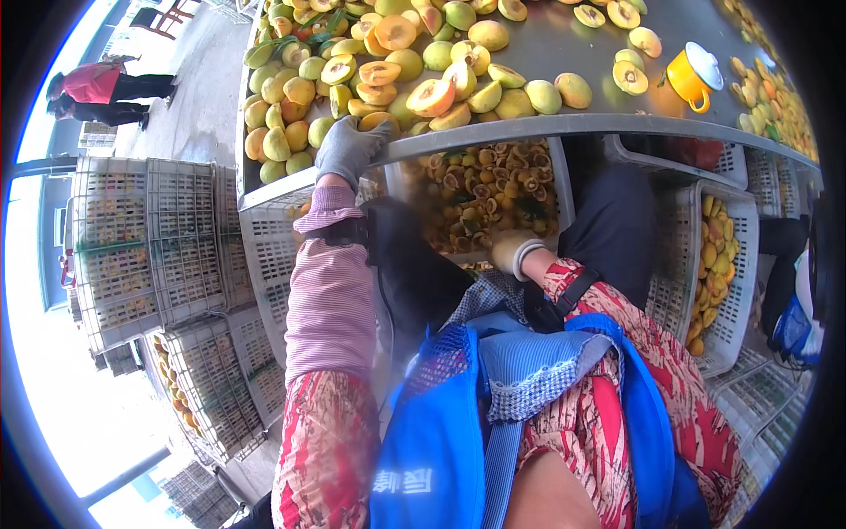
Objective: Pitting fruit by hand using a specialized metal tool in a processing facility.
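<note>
My left hand [350, 149], in a grey glove, lies over the raised metal rim of the work table [542, 123], its fingers beside the halved and whole peach-like fruits [429, 97]. Whether it grips the rim or a fruit is not plain. My right hand [512, 251], in a pale glove, is low under the table edge, in front of my body. It is at the near side of a crate [562, 192] of cut fruit halves and pits [489, 192]. Its fingers are largely hidden, so what they hold cannot be seen.
A yellow enamel mug [691, 76] with a white lid stands on the table. Another plastic crate [743, 264] of fruit is at the right. Stacked crates [115, 244] stand at the left, with people [99, 89] beyond. Part of a person [796, 311] shows at the far right.
</note>
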Motion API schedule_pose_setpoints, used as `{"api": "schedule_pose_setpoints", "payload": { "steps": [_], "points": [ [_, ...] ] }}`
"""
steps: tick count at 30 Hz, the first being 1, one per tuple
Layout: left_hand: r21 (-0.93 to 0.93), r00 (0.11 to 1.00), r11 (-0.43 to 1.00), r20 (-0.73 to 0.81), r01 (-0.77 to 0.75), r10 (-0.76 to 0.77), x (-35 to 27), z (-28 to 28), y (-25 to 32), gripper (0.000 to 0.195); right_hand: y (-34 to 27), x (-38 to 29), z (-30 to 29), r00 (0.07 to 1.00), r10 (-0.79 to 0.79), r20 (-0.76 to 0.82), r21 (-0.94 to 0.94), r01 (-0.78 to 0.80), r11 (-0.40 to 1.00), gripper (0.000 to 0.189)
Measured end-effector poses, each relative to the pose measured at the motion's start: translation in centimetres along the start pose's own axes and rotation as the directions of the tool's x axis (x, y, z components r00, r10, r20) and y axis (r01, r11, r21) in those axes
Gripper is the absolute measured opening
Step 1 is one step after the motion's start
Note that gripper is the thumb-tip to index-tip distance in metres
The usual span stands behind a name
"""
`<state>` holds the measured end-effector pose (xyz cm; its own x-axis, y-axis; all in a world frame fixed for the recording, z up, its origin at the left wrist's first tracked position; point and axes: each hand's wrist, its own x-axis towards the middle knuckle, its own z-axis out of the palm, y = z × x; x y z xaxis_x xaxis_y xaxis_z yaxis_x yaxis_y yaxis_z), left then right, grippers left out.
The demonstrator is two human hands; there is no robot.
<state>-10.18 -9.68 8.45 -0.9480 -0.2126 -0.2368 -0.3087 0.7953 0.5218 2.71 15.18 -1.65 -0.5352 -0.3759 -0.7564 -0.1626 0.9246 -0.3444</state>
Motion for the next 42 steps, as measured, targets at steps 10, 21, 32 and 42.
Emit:
{"api": "schedule_pose_setpoints", "payload": {
  "steps": [10, 21, 32, 42],
  "points": [
    [-0.607, 0.96, 0.756, -0.26, -0.245, 0.103, -3.4, 1.2, 2.2, 0.026, -0.8, -2.3, -2.5, 0.685, -0.097, -0.722, 0.411, 0.538, 0.736, 0.042],
    [-0.925, 0.968, 0.313, -0.159, -0.216, 0.196, -13.7, 10.2, 1.8, 0.05, -4.4, -5.3, -4.9, 0.771, -0.145, -0.62, 0.784, 0.61, -0.111, 0.028],
    [-0.998, 0.996, 0.057, -0.011, -0.016, 0.089, -11.9, 14.0, -1.0, 0.021, -2.1, -2.7, 0.9, 0.593, -0.329, -0.735, -0.004, 0.482, 0.876, 0.012],
    [-0.984, 0.994, -0.15, 0.101, 0.093, -0.05, -12.9, 13.7, 0.9, 0.044, -4.1, -3.6, -0.3, 0.833, 0.009, -0.553, 0.5, 0.324, 0.803, 0.038]
  ]
}}
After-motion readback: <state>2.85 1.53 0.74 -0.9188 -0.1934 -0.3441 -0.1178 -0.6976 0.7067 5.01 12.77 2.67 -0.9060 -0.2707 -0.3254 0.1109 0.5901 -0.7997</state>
